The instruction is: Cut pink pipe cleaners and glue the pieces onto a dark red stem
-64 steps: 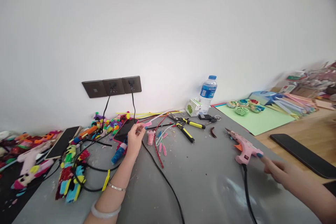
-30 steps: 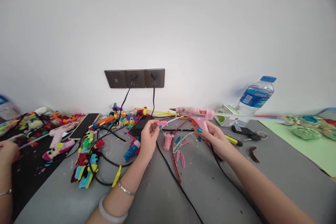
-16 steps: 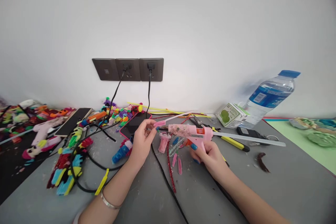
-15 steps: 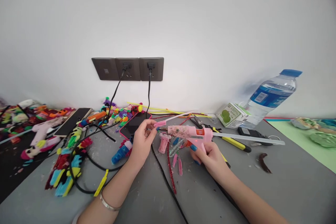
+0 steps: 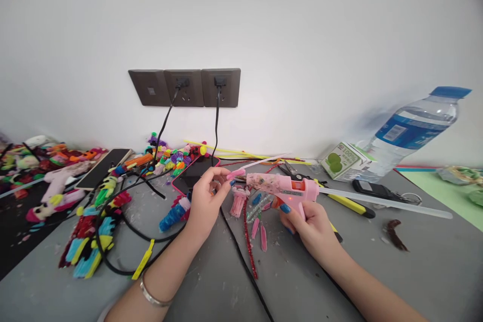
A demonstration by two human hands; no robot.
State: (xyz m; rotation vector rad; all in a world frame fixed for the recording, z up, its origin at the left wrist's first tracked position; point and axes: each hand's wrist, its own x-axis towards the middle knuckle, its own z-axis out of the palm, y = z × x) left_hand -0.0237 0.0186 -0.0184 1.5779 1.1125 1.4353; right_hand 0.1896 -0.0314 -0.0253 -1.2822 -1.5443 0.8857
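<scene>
My right hand (image 5: 311, 229) is closed round the handle of a pink hot glue gun (image 5: 271, 186). A long pale glue stick (image 5: 388, 202) sticks out of the gun's back end. In a pinch between thumb and finger, my left hand (image 5: 209, 198) holds a small fuzzy pink pipe cleaner piece (image 5: 236, 174) with a thin pale stem running up to the right. The gun's nozzle is right beside that piece; whether they touch I cannot tell. Below lie a pink fuzzy bundle (image 5: 238, 202), loose pink pieces (image 5: 263, 238) and a red tinsel stem (image 5: 249, 246).
Finished pipe cleaner figures (image 5: 90, 231) and a coiled black cord (image 5: 113, 271) cover the left. Phones (image 5: 103, 168) lie behind. A juice carton (image 5: 345, 161), leaning water bottle (image 5: 418, 123), yellow-handled pliers (image 5: 350, 205) and black key fob (image 5: 372, 188) are at right. Wall sockets (image 5: 184, 88) hold two plugs.
The view has shifted slightly, so the bottle and carton sit further right. Both hands keep their holds, with the pink piece still at the glue gun's nozzle.
</scene>
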